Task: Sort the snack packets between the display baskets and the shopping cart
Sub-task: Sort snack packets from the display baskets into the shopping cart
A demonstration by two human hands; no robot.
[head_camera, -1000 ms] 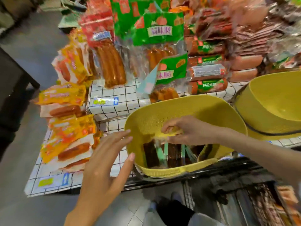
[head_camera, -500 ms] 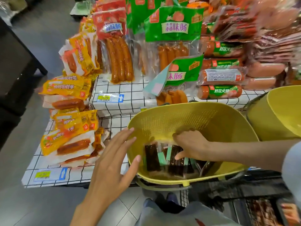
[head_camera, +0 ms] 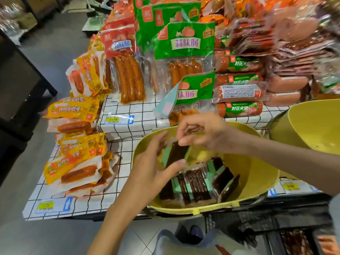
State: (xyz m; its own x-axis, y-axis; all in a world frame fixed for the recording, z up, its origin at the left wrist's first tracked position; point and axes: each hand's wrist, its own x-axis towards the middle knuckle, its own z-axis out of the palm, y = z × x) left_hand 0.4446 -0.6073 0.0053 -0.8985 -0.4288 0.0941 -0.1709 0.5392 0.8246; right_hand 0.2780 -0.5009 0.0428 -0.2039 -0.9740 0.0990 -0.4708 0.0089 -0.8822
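While your right hand (head_camera: 204, 133) pinches the clear top edge of a dark snack packet (head_camera: 177, 153) between thumb and fingertips, your left hand (head_camera: 150, 166) lies released beside it, fingers nearly straight, thumb tip touching the packet's lower end. The packet hangs tilted above the near yellow basket (head_camera: 257, 173), just over its left inner wall. More dark packets (head_camera: 197, 184) (some with pale green stripes) lie on the basket's bottom. A second yellow basket (head_camera: 312, 129) sits to the right. Sausage packs (head_camera: 128, 74) are piled on the grid-patterned table cloth (head_camera: 139, 111) behind.
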